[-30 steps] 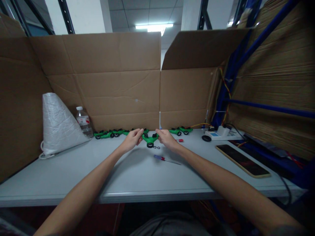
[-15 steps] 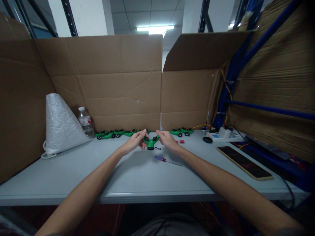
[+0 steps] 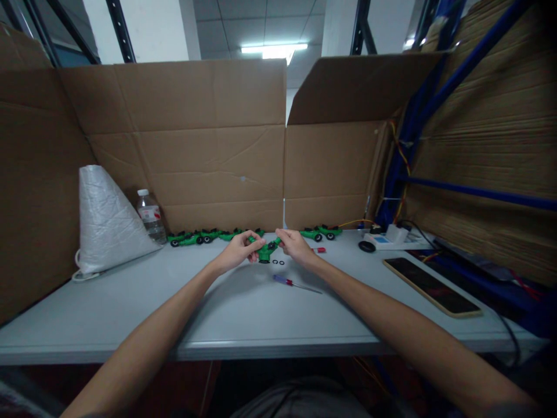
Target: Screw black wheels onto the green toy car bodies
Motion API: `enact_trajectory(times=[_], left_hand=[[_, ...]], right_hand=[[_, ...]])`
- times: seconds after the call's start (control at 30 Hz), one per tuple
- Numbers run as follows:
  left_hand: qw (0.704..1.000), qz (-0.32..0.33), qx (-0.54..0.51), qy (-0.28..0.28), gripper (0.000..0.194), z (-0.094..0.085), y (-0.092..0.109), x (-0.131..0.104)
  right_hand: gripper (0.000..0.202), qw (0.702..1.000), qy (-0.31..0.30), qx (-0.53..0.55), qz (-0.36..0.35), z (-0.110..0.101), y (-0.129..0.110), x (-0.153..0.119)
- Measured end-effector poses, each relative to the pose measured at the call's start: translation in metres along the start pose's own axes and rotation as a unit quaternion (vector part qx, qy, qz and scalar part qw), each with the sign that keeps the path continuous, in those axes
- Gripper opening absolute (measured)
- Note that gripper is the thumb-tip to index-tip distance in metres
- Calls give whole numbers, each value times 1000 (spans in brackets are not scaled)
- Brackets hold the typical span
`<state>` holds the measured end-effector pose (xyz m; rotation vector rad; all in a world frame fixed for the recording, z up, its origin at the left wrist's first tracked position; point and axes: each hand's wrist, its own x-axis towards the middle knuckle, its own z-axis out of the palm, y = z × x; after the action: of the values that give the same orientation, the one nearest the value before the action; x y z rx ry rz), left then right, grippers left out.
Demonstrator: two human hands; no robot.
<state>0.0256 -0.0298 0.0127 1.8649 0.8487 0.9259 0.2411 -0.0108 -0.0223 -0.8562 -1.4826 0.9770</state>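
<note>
A green forked part point(image 3: 266, 253) with black bits is held between both hands above the middle of the table. My left hand point(image 3: 238, 249) pinches its left side, thumb and forefinger together. On the other side, my right hand point(image 3: 296, 247) has its fingers closed on the right arm of the same part. Two small black rings point(image 3: 278, 262) lie on the table just below it. Nearer to me rests a screwdriver point(image 3: 284, 280) with a clear bluish and red handle, its shaft pointing right. A red object point(image 3: 319, 250) lies beside my right hand, partly hidden.
Green pieces with black wheels point(image 3: 187, 238) line the back of the grey table point(image 3: 130, 313). A silvery bag point(image 3: 108, 226) and a bottle point(image 3: 150, 216) stand left. At right are a phone point(image 3: 430, 286), a power strip point(image 3: 395, 237) and a black disc point(image 3: 366, 247).
The green part has tilted and turned slightly between my hands. My left hand's fingers have shifted on it; my right hand has hardly moved.
</note>
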Motion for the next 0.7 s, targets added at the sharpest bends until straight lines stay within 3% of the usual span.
enact_trajectory(times=[0.2,0.47,0.7], left_hand=[[999,-34,-17,14,55,0,0,-1],[999,-30,-37,5,55,3,-2,-2],[994,-55,-91,5,57,5,3,-3]], right_hand=[[65,1000,-2,-27,-13,-2,7,1],[63,999,14,-52,-9,-5,18,6],[57,988,-23,-145,-58,-9,20,5]])
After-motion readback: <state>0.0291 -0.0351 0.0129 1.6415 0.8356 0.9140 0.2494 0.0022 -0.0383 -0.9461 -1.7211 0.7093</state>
